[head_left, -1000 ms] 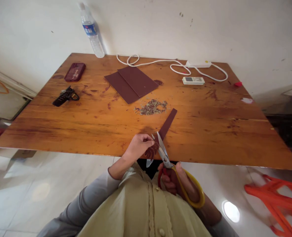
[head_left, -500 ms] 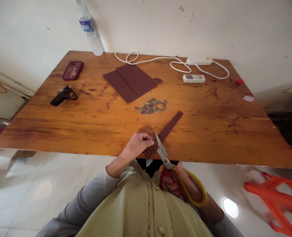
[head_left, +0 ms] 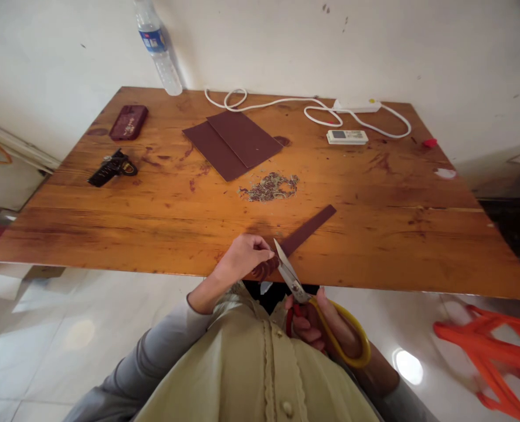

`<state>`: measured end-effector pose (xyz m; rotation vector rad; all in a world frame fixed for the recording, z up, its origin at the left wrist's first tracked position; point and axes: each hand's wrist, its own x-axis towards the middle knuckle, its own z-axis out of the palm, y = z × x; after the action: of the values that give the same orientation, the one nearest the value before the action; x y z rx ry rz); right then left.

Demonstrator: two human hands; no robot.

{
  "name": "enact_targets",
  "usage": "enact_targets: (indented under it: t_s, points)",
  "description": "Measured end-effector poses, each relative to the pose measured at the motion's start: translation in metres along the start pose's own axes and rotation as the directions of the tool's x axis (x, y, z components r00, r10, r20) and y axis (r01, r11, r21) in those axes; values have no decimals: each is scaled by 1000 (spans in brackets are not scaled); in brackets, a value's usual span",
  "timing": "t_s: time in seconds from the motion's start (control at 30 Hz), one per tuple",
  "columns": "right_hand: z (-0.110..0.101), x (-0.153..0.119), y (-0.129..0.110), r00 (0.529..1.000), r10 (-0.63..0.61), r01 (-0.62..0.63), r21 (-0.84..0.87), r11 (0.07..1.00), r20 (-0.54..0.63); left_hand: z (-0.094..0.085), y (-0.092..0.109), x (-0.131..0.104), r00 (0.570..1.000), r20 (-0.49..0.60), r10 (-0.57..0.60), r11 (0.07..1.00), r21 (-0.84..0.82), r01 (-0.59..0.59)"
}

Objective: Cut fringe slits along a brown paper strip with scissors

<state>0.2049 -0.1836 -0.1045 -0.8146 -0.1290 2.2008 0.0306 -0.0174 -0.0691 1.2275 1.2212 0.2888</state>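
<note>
My left hand point(head_left: 246, 258) pinches a dark brown strip point(head_left: 310, 230) near the table's front edge. From my fingers the strip's flat end points up and to the right over the wood, while its cut, fringed part point(head_left: 265, 268) curls beneath my fingertips. In my right hand point(head_left: 315, 328) are scissors point(head_left: 291, 275) with one yellow and one red handle loop. Their blades lie against the strip, just right of my left fingertips, and look nearly closed. A small heap of brown and pale clippings point(head_left: 271, 186) lies farther back, beyond the strip.
Two dark brown sheets point(head_left: 242, 140) overlap behind the clippings. A red-brown phone case point(head_left: 128, 122) and a black hair clip point(head_left: 112, 168) lie left. Along the wall stand a bottle point(head_left: 159, 50) and a white power strip point(head_left: 356, 106) with its cord, near a remote point(head_left: 347, 138).
The strip's free end has swung right and slightly toward me. The scissor blades have drawn closer together. My left hand keeps its pinch in nearly the same place.
</note>
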Motion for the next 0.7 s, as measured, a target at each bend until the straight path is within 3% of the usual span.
enact_targets:
  t_s: [0.4,0.53,0.7]
  points:
    - [0,1,-1,999,22,-21,-11,1000,43,-3,-2,-1,998,16,62,995,78,-63]
    - [-2,0,-1,1000,24,-24,-40,999,-15,-3,0,-1,998,-8,70,988,140,-68]
    - [-2,-1,0,994,-76,63,-152,986,-82,-2,-3,0,994,55,95,995,-1,-95]
